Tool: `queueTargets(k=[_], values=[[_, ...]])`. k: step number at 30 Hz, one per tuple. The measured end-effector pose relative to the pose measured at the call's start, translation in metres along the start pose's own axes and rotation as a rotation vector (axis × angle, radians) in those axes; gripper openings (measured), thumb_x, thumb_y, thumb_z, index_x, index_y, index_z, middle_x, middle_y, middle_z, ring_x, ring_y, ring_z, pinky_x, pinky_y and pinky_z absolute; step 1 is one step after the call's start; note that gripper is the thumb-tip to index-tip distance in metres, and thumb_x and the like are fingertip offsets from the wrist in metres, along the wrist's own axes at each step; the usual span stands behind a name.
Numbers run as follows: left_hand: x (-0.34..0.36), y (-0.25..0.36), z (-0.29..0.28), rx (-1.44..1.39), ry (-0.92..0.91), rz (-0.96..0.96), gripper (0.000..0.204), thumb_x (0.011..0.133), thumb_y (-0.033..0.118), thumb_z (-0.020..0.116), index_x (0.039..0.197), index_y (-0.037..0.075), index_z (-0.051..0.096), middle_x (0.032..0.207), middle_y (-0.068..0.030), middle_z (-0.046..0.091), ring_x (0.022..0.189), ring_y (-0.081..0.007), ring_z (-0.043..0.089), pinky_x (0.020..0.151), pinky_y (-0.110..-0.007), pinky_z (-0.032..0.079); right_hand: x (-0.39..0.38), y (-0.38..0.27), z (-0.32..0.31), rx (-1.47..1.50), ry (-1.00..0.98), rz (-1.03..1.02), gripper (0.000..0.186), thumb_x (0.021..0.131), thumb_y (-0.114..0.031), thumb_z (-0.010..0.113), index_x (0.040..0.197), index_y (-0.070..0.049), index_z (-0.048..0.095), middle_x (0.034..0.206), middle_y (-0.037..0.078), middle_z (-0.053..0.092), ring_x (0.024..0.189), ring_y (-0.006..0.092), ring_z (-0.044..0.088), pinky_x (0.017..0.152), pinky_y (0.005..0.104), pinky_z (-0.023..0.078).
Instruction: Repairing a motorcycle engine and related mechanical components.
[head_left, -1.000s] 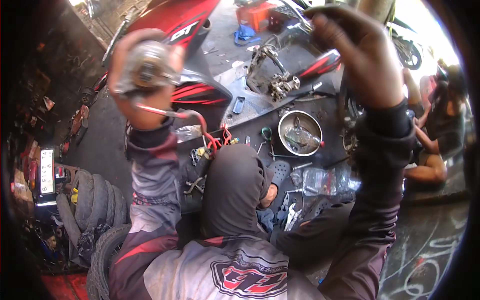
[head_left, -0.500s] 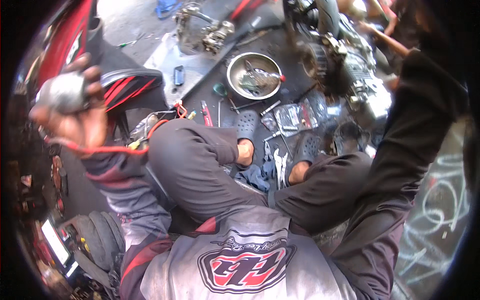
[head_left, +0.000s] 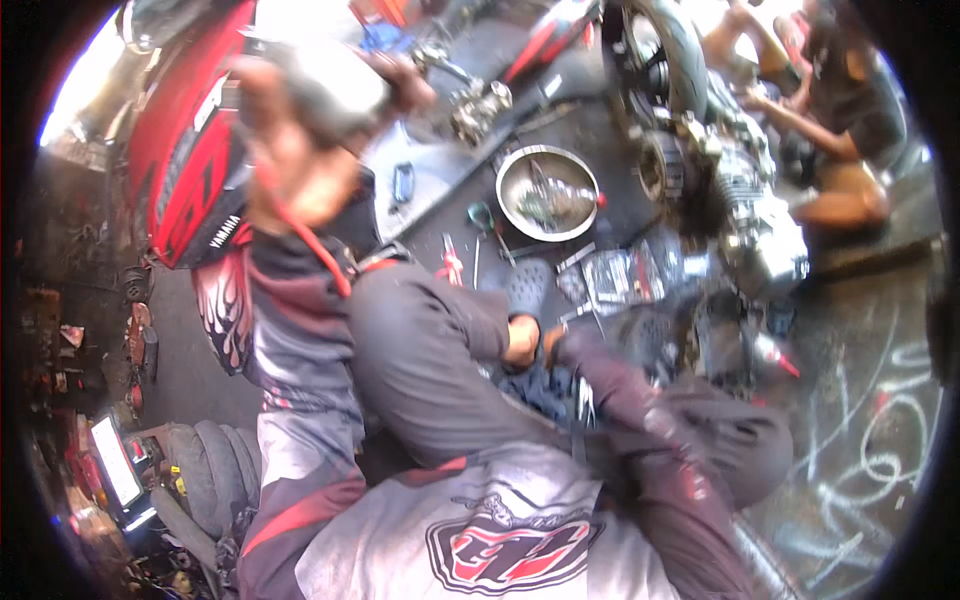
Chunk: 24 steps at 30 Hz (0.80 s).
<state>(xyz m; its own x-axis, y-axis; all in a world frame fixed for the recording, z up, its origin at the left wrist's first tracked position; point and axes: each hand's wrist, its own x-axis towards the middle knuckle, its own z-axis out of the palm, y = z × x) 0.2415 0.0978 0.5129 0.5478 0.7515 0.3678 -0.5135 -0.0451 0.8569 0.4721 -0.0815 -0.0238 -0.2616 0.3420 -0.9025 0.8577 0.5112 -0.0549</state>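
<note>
Holding a rounded silver metal part [head_left: 340, 95] aloft at upper left in the left hand [head_left: 300, 165].
Reaching low beside a grey perforated clog [head_left: 528, 290] with the right hand [head_left: 555, 342] (raised at upper right earlier), too blurred to tell its grip.

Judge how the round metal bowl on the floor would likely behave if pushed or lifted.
The bowl would probably feel stiff, since its rounded wall and rim look like metal. Pushed, it seems likelier to slide than tip, sitting wide and low on the floor. Tilted in lifting, it might let the clear bottle lying inside roll or shift.
</note>
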Motion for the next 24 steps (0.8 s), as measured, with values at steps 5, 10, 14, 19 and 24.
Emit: queueTargets(k=[5,10,14,19,24], values=[[-0.02,-0.034,0.009,-0.146,0.15,-0.226,0.079,0.077,0.068,0.066,0.113,-0.002,0.061,0.111,-0.0204,0.066,0.109,-0.0374,0.064,0.094,-0.058,0.054,-0.038,-0.098,0.018,0.629,0.219,0.049,0.05,0.076,-0.043,0.075,0.11,-0.006,0.073,0.12,0.018,0.068,0.112,0.0315,0.066,0.094,0.041,0.052],[-0.014,-0.051,0.019,-0.238,0.139,-0.335,0.072,0.082,0.065,0.065,0.113,0.0,0.057,0.101,-0.0152,0.064,0.097,-0.0288,0.067,0.083,-0.045,0.059,-0.066,-0.023,-0.002,1.216,0.591,0.037,0.059,0.072,-0.038,0.074,0.114,0.003,0.067,0.112,0.019,0.07,0.099,0.0302,0.069,0.09,0.0387,0.053],[-0.008,-0.068,0.016,-0.188,0.15,-0.418,0.066,0.084,0.059,0.066,0.119,0.005,0.053,0.102,-0.0124,0.065,0.091,-0.027,0.068,0.072,-0.04,0.059,-0.133,0.087,-0.062,1.539,0.903,-0.667,0.041,0.083,-0.021,0.06,0.121,-0.005,0.062,0.117,0.009,0.066,0.106,0.018,0.062,0.096,0.0337,0.047],[-0.009,-0.082,0.025,-0.103,0.132,-0.468,0.053,0.09,0.04,0.069,0.125,0.004,0.051,0.105,-0.0123,0.065,0.097,-0.0282,0.067,0.076,-0.042,0.057,-0.311,0.089,-0.172,1.759,1.641,-0.763,0.024,0.09,-0.01,0.056,0.113,-0.002,0.057,0.105,0.001,0.058,0.098,0.0076,0.052,0.087,0.0221,0.042],[-0.011,-0.104,0.038,-0.068,0.101,-0.281,0.058,0.089,0.031,0.073,0.133,0.002,0.048,0.115,-0.009,0.062,0.107,-0.0205,0.061,0.094,-0.035,0.05,-0.358,0.033,-0.236,1.309,2.198,-0.463,0.035,0.101,-0.021,0.053,0.128,0.002,0.053,0.119,0.014,0.06,0.112,0.0203,0.056,0.099,0.0338,0.042]])
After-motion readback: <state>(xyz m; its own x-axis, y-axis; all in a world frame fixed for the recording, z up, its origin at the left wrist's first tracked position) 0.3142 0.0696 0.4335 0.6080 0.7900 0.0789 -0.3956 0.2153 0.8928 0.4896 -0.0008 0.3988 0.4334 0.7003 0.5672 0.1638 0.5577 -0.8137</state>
